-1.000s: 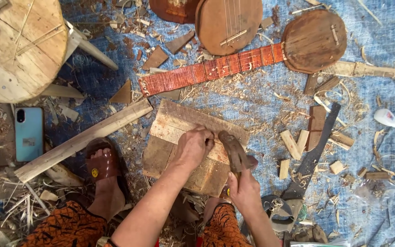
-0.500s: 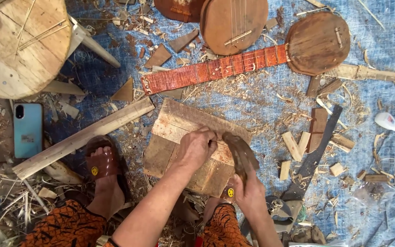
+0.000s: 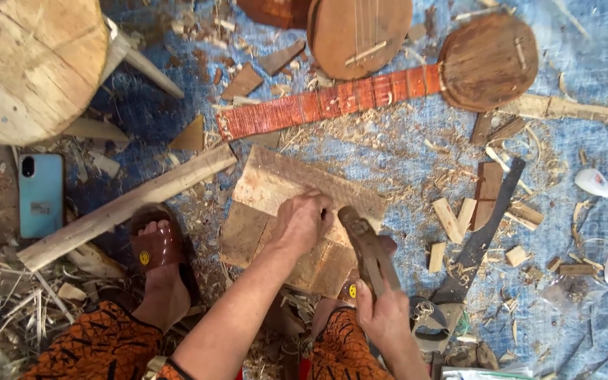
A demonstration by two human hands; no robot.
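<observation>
Dark wooden tool, long and narrow, lay angled across the right part of a flat wooden block on the floor; its upper end sat at the block's middle, just beside the left hand. Right hand was clamped around the tool's lower end, fingers wrapped closed on it. Left hand was curled shut with knuckles up, pressed onto the block; what its grip held, if anything, could not be told.

Block: pale, rough-sawn, roughly square, surface scored. It rested on a blue tarp covered in shavings and chips. Sandalled foot stood just left of the block; a long pale plank ran diagonally near its upper left corner.

Beyond the block: reddish fretted neck joined to a round brown instrument body; a second round body with strings above it. Small pale offcuts and a dark saw-like blade lay to the right. Blue phone lay well to the left, below a round log stump.
</observation>
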